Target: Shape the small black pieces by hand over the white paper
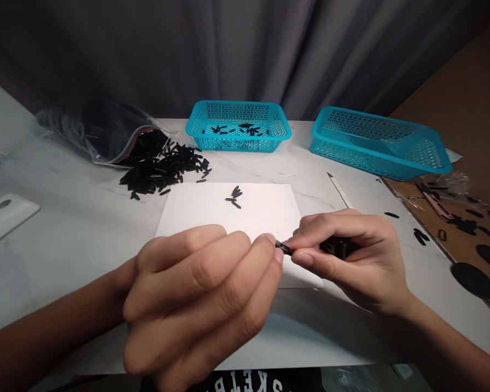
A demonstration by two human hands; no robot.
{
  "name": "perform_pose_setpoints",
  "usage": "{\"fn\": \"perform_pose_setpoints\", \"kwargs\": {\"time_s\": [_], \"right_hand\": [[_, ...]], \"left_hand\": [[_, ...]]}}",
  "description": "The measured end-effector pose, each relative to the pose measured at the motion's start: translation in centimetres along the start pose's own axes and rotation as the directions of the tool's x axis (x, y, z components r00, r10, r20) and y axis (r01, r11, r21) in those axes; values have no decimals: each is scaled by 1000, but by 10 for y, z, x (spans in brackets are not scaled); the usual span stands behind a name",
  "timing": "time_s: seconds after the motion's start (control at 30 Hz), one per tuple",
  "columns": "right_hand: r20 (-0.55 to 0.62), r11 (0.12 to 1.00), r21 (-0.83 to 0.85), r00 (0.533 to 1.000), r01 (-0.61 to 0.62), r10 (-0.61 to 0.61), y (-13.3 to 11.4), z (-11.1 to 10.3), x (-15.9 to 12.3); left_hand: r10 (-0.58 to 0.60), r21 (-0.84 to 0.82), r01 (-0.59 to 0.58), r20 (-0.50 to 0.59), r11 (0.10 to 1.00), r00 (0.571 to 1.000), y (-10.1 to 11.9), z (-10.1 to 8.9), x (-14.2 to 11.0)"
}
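Observation:
A small black oblong piece (283, 248) spans the gap between my two hands above a white paper sheet (196, 204). My left hand (212, 294) pinches its left end between thumb and fingertips. The other end sits between the thumb and forefinger of my right hand (351, 256). Something dark (338, 247) shows inside the curl of my right hand, too shaded to name. Beyond my fingers, several similar black pieces (236, 192) lie loose on the sheet.
A plastic bag (106, 133) at the left spills a black heap (167, 169). Behind stand a turquoise basket (239, 144) with black pieces and another turquoise basket (375, 155). A white pointed tool (340, 189), a pink-handled cutter (435, 201) and black ovals (473, 279) lie at the right.

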State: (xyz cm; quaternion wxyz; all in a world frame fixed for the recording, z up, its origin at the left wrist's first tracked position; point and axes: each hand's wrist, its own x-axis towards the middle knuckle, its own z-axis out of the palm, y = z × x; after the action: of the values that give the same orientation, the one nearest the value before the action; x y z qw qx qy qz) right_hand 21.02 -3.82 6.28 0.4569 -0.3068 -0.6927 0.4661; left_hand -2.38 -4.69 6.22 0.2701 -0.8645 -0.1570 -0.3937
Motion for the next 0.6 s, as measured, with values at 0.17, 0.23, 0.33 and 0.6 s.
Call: {"fn": "perform_pose_setpoints", "kwargs": {"time_s": [0.17,0.23,0.33,0.6], "right_hand": [[-4,1000,-8,1000,10,-10,0,0,1],[3,1000,-4,1000,13,-13,0,1,1],[3,1000,-5,1000,17,-17,0,1,1],[-14,1000,-22,1000,20,-20,-2,1,0]], "left_hand": [[-73,-24,74,28,997,997,4,-1,-2],[-56,4,56,-21,998,998,6,1,1],[-47,37,49,-56,998,997,7,3,3],[-230,4,233,162,973,960,10,1,-9]]}}
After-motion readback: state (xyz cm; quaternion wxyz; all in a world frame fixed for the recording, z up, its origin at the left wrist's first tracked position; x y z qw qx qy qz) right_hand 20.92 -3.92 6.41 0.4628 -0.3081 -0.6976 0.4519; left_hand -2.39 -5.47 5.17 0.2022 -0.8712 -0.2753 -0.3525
